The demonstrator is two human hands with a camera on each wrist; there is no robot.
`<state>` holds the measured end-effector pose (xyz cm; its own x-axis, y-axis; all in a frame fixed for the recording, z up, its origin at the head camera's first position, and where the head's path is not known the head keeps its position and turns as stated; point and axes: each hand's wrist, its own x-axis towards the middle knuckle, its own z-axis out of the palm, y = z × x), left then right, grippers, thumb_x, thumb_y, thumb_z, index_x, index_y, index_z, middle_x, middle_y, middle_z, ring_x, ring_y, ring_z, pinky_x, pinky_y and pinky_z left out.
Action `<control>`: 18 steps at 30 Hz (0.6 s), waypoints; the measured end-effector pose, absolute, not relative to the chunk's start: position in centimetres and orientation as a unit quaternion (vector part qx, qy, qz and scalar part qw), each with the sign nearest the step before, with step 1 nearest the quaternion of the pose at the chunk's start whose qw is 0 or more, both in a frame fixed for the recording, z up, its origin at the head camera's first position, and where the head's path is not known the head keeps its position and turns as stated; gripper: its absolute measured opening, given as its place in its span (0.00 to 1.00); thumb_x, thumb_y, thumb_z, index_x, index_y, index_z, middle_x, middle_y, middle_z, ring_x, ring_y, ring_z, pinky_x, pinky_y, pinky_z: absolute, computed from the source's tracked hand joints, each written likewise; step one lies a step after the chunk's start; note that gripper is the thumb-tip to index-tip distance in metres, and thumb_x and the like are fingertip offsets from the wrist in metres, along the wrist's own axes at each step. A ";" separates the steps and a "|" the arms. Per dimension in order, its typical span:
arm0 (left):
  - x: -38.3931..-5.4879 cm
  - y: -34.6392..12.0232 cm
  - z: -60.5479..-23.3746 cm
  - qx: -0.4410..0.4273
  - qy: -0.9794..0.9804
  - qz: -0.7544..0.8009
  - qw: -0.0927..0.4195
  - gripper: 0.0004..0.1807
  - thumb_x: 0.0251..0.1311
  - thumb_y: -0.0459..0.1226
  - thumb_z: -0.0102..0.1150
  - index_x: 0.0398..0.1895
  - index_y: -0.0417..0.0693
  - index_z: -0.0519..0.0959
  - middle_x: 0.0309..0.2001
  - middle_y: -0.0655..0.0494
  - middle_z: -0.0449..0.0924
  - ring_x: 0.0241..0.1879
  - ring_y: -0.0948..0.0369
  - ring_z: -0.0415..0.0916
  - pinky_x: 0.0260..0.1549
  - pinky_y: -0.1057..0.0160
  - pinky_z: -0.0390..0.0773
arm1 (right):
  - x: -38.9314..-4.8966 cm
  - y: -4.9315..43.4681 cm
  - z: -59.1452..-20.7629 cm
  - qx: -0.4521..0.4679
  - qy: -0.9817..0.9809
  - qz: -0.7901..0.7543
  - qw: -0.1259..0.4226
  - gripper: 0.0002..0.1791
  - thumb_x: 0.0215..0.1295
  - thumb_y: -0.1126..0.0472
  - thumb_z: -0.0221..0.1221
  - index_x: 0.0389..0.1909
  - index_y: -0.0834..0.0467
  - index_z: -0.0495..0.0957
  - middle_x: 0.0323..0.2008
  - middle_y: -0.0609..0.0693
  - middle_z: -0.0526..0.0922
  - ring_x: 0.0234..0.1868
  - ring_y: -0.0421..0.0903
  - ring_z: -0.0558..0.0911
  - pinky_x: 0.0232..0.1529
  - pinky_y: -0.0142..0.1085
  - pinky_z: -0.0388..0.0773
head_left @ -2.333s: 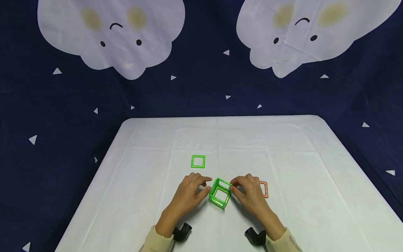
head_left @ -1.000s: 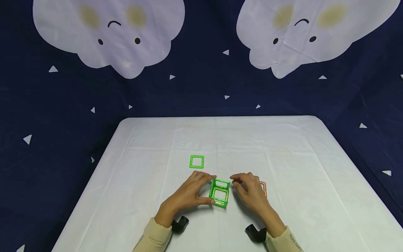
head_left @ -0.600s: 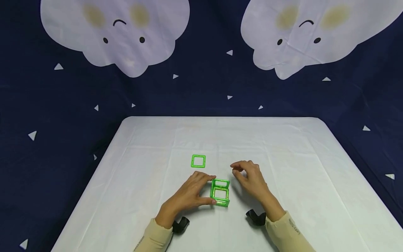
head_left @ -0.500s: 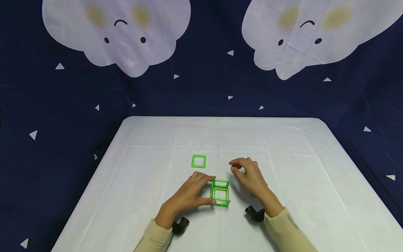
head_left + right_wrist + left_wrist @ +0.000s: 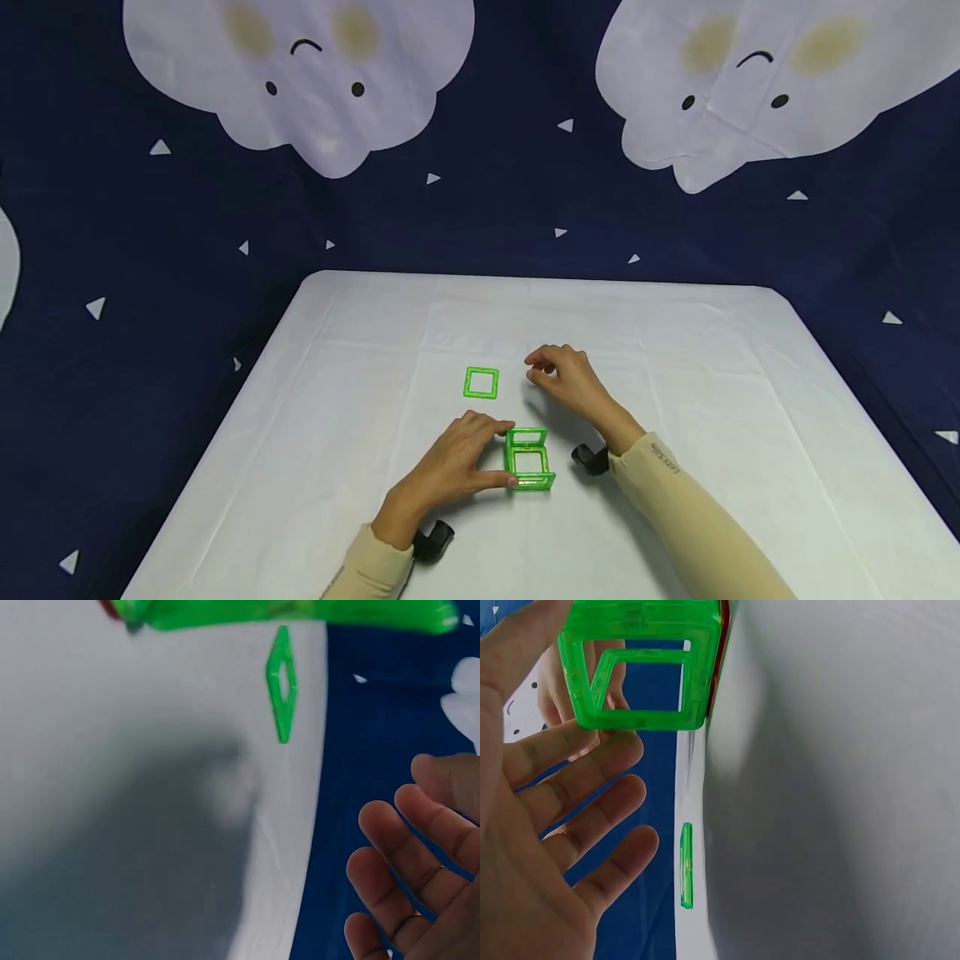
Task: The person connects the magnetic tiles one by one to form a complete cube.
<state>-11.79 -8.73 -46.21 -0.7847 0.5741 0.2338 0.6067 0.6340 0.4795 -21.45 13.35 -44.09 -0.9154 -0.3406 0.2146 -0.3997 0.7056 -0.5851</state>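
My left hand (image 5: 450,462) pinches a green open box of magnetic tiles (image 5: 531,482), index finger at its back wall and thumb at its front wall. In the left wrist view the box's green wall (image 5: 641,720) shows close up, with a red edge along its table side. The other fingers are spread below it. Farther back, my right hand (image 5: 572,379) hovers with loosely bent fingers and holds nothing. Left of its fingertips a loose green square magnetic tile (image 5: 481,396) lies flat. The right wrist view also shows this tile (image 5: 283,724), apart from the hand (image 5: 450,915).
A white cloth-covered table (image 5: 360,375) carries everything, its far edge meeting a dark blue curtain (image 5: 495,242) with clouds and triangles. Black wrist cameras (image 5: 433,542) hang at both wrists. The right sleeve (image 5: 690,508) crosses the table's right half.
My right hand has left the box and moved back and left, near the loose green tile. My left hand has taken the box between thumb and index finger. The orange tile is no longer visible.
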 end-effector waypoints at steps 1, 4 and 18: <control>-11.7 -8.7 -46.2 -0.323 -0.905 -0.275 0.029 0.40 0.44 0.59 0.66 0.61 0.54 0.71 0.50 0.61 0.77 0.53 0.64 0.69 0.52 0.60 0.71 | -21.8 13.0 -44.1 0.205 -0.922 0.326 0.038 0.11 0.60 0.58 0.61 0.42 0.57 0.82 0.33 0.48 0.84 0.37 0.46 0.77 0.48 0.48 0.65; -11.5 -8.6 -46.2 -0.318 -0.907 -0.275 0.032 0.39 0.45 0.59 0.65 0.61 0.53 0.71 0.50 0.61 0.77 0.52 0.64 0.69 0.51 0.60 0.71 | -23.0 12.2 -44.4 0.212 -0.924 0.319 0.017 0.12 0.60 0.56 0.62 0.43 0.57 0.82 0.33 0.48 0.84 0.38 0.47 0.77 0.48 0.47 0.66; -10.7 -8.3 -46.2 -0.299 -0.918 -0.256 0.053 0.39 0.47 0.61 0.62 0.61 0.53 0.71 0.49 0.61 0.78 0.50 0.64 0.70 0.49 0.61 0.71 | -25.4 9.2 -45.1 0.270 -0.935 0.224 -0.048 0.19 0.55 0.52 0.65 0.46 0.57 0.81 0.36 0.50 0.82 0.41 0.48 0.77 0.50 0.50 0.68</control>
